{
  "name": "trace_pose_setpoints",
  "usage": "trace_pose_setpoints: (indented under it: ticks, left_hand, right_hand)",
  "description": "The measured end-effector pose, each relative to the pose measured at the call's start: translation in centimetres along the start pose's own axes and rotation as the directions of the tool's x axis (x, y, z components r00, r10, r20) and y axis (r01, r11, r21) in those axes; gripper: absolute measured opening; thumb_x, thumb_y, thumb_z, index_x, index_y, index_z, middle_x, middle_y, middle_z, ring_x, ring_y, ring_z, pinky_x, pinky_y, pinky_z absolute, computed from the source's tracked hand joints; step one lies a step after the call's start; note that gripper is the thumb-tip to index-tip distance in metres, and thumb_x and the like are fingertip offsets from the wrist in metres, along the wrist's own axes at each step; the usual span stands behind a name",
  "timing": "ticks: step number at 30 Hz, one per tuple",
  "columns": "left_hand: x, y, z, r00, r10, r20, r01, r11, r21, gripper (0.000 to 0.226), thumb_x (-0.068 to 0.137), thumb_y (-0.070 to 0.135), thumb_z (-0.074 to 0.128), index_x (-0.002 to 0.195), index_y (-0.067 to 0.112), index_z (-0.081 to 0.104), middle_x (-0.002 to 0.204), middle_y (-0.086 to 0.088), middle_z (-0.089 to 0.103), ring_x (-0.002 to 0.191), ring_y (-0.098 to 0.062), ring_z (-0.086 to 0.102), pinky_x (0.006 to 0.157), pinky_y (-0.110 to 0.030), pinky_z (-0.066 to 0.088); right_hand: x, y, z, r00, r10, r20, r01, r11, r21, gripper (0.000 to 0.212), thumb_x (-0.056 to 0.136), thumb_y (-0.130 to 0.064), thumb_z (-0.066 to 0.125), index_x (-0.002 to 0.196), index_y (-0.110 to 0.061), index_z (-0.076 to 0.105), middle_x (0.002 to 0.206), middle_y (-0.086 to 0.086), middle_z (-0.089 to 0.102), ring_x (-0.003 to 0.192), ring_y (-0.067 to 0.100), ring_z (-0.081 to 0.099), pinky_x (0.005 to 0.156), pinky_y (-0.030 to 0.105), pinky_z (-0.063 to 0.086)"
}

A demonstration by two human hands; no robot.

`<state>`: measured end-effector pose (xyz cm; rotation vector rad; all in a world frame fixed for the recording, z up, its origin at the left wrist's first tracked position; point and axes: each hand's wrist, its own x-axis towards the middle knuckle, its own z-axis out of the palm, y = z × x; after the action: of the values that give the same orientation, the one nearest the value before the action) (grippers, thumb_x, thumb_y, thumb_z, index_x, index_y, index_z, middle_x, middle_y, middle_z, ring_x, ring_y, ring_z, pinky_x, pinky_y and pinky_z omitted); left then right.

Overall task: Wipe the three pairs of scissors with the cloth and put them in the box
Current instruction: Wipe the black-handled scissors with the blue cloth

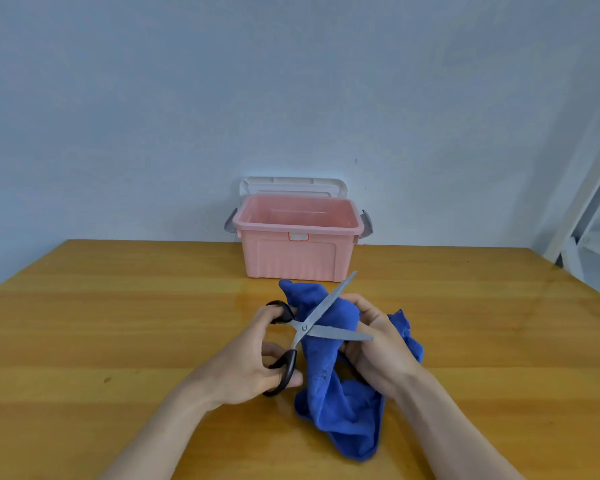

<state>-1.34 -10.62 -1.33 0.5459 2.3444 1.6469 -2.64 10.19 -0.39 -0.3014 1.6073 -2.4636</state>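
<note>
We are gripping the scissors (305,329) by their black handle loops with our left hand (248,362), fingers curled through and around both loops, while our right hand (374,344) is clutching a bunched fold of the blue cloth (340,403) and pressing it up against the blades. The scissors are spread wide open into an X above the wooden table (118,323): one grey blade is pointing up and away toward the box, the other is lying nearly level and reaching rightward across our right hand's fingers. The pivot screw is showing at the crossing, with cloth lying behind both blades. The cloth is a plush deep-blue towel, crumpled; one peak is rising behind the blades, and the rest is trailing down onto the table toward us and out past our right wrist. Both our forearms are coming in from the lower edge, bare, angled toward each other. The pink box (293,254) is standing open at the far table edge, just beyond the scissor tips, with grey latches at its sides and its pale lid (291,187) standing up behind it against the wall (291,81).
</note>
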Motion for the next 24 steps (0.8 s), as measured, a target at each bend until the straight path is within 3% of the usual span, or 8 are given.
trace_pose_setpoints:
  ticks: [4, 7, 11, 12, 15, 20, 24]
  left_hand:
    - [0.1, 0.6, 0.0, 0.995, 0.04, -0.09, -0.034, 0.997, 0.07, 0.075, 0.072, 0.018, 0.085, 0.125, 0.044, 0.038, 0.121, 0.036, 0.037, 0.086, -0.005, 0.065, 0.065, -0.019, 0.05]
    - [0.3, 0.8, -0.2, 0.97, 0.097, -0.224, -0.073, 0.991, 0.116, 0.071, 0.067, 0.016, 0.089, 0.114, 0.045, 0.045, 0.117, 0.037, 0.04, 0.072, -0.007, 0.063, 0.056, -0.018, 0.046]
    - [0.0, 0.9, -0.8, 0.966, 0.097, -0.238, -0.037, 0.969, 0.243, 0.078, 0.059, 0.029, 0.092, 0.11, 0.052, 0.038, 0.116, 0.041, 0.037, 0.078, -0.005, 0.061, 0.055, -0.019, 0.047]
    - [-0.1, 1.0, -0.8, 0.969, 0.09, -0.229, -0.026, 0.963, 0.269, 0.079, 0.059, 0.03, 0.092, 0.109, 0.052, 0.035, 0.116, 0.041, 0.034, 0.08, -0.004, 0.06, 0.056, -0.019, 0.048]
    - [-0.3, 0.9, -0.9, 0.979, 0.09, -0.183, -0.018, 0.932, 0.362, 0.082, 0.065, 0.027, 0.09, 0.113, 0.046, 0.027, 0.12, 0.04, 0.023, 0.087, 0.0, 0.058, 0.059, -0.021, 0.052]
    - [-0.4, 0.2, -1.2, 0.978, 0.114, -0.173, -0.005, 0.847, 0.531, 0.077, 0.078, 0.013, 0.079, 0.125, 0.035, 0.023, 0.127, 0.024, 0.013, 0.086, -0.007, 0.06, 0.056, -0.032, 0.053]
    - [-0.3, 0.5, -1.1, 0.965, 0.177, -0.191, -0.02, 0.783, 0.622, 0.068, 0.08, 0.0, 0.069, 0.127, 0.028, 0.029, 0.131, 0.026, 0.012, 0.083, -0.015, 0.062, 0.056, -0.036, 0.052]
  right_hand:
    - [0.1, 0.1, -0.2, 0.998, 0.036, 0.048, -0.034, 0.999, -0.032, 0.046, 0.069, -0.01, 0.076, 0.11, -0.001, 0.057, 0.09, 0.016, 0.07, 0.078, 0.026, 0.068, 0.068, 0.032, 0.057]
    - [0.1, 0.2, 0.0, 0.997, 0.077, 0.027, -0.074, 0.992, -0.104, 0.067, 0.062, -0.022, 0.08, 0.114, 0.009, 0.053, 0.093, 0.022, 0.063, 0.082, 0.031, 0.062, 0.071, 0.036, 0.055]
    - [0.0, 0.4, -0.5, 0.992, 0.093, 0.082, -0.077, 0.98, -0.181, 0.021, 0.07, -0.017, 0.074, 0.084, -0.002, 0.073, 0.078, 0.012, 0.069, 0.073, 0.022, 0.067, 0.067, 0.029, 0.054]
    - [0.0, 0.5, -0.6, 0.99, 0.101, 0.098, -0.081, 0.978, -0.194, 0.018, 0.069, -0.02, 0.075, 0.079, -0.005, 0.075, 0.076, 0.012, 0.069, 0.071, 0.021, 0.067, 0.067, 0.028, 0.054]
    - [-0.2, 0.3, -0.6, 0.979, 0.17, 0.116, -0.142, 0.966, -0.217, 0.011, 0.073, -0.018, 0.07, 0.07, -0.009, 0.074, 0.069, 0.009, 0.067, 0.067, 0.018, 0.064, 0.065, 0.026, 0.053]
    - [-0.7, 0.0, -0.3, 0.931, 0.295, 0.217, -0.248, 0.944, -0.218, 0.028, 0.078, -0.013, 0.056, 0.057, -0.016, 0.073, 0.062, -0.001, 0.067, 0.059, 0.008, 0.063, 0.059, 0.02, 0.049]
    - [-0.5, 0.3, 0.3, 0.905, 0.358, 0.231, -0.286, 0.912, -0.293, 0.02, 0.083, -0.011, 0.057, 0.071, -0.012, 0.074, 0.076, 0.005, 0.071, 0.07, 0.015, 0.067, 0.066, 0.025, 0.052]
